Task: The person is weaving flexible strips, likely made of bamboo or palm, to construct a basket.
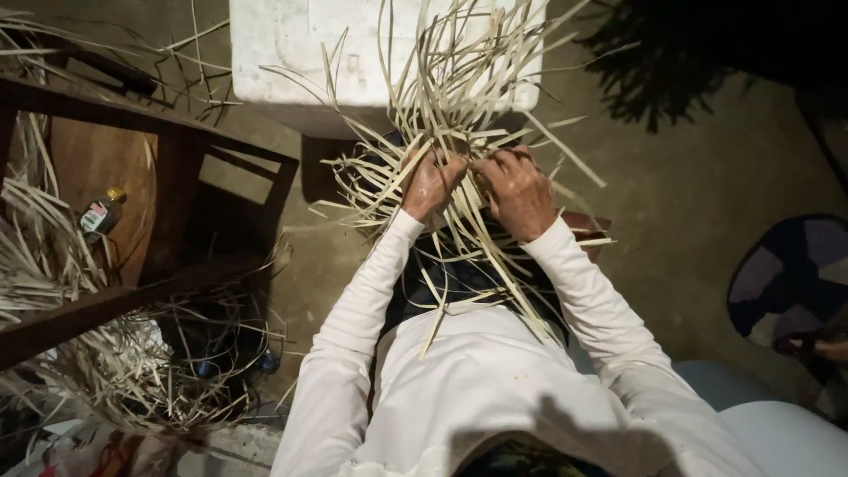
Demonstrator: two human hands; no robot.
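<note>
Both hands, left hand point(430, 184) and right hand point(518, 190), close their fingers on pale strips point(442, 106) that fan outward beyond them, keeping crossings tight.

Bare concrete floor point(707, 203), dim and stained. Resting on it: a white foam box point(291, 53) at top, a dark wooden frame point(177, 150) at left, and loose pale strips point(132, 371) heaped at lower left. A patterned round mat point(786, 274) lies at right.
</note>
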